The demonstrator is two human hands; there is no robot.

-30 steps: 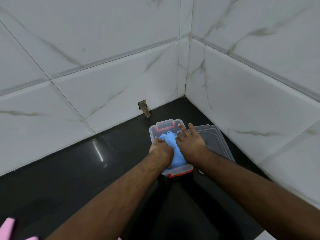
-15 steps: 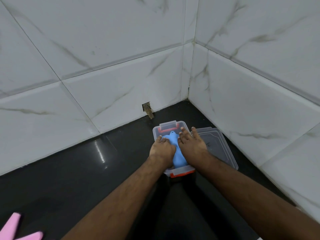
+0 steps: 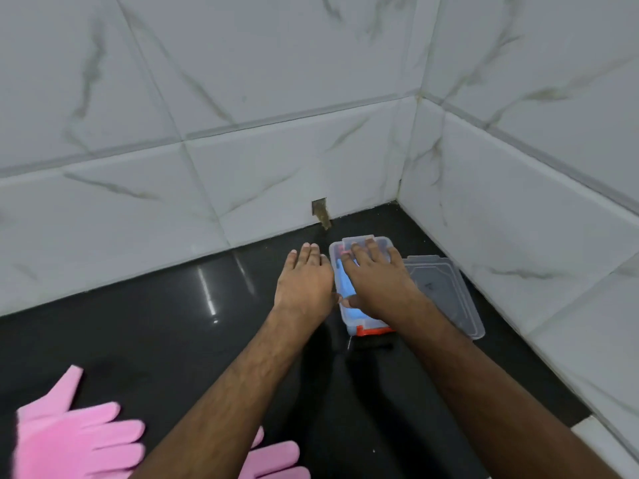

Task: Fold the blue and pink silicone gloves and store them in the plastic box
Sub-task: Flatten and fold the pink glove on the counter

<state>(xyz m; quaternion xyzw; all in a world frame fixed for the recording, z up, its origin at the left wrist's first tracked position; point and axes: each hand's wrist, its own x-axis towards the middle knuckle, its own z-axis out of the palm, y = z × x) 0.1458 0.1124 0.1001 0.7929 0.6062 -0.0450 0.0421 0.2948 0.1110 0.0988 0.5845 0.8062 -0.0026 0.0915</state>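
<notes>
A: Our right hand [image 3: 375, 283] lies flat, fingers straight, palm down on the blue gloves [image 3: 345, 288] inside the plastic box [image 3: 359, 323]. Pressing, not gripping; its fingertips reach the box's far rim.

B: And the left?

A: Our left hand [image 3: 304, 281] is off the box, just beside its 9 o'clock wall, fingers straight and together, holding nothing. We can't tell if it touches the counter [image 3: 173, 323].

B: Box position?

A: Tucked toward the corner at 1 o'clock. Orange clip [image 3: 375, 330] shows on the near edge; the far clip is mostly under our fingers. The clear lid [image 3: 446, 292] lies flat at the box's 3 o'clock, touching or slightly overlapping it, and runs close to the right wall [image 3: 518, 219].

B: Room to move?

A: Tight at 12 and 3 o'clock: the back wall [image 3: 207, 150] is near the box's far edge, with a small notch [image 3: 320, 210] at its base. The dark counter is open from 7 to 10 o'clock.

B: Pink ones?

A: The pink gloves [image 3: 79, 440] lie flat at 7 o'clock, well apart from the box, partly hidden behind our left forearm and cut by the frame's lower edge.
</notes>
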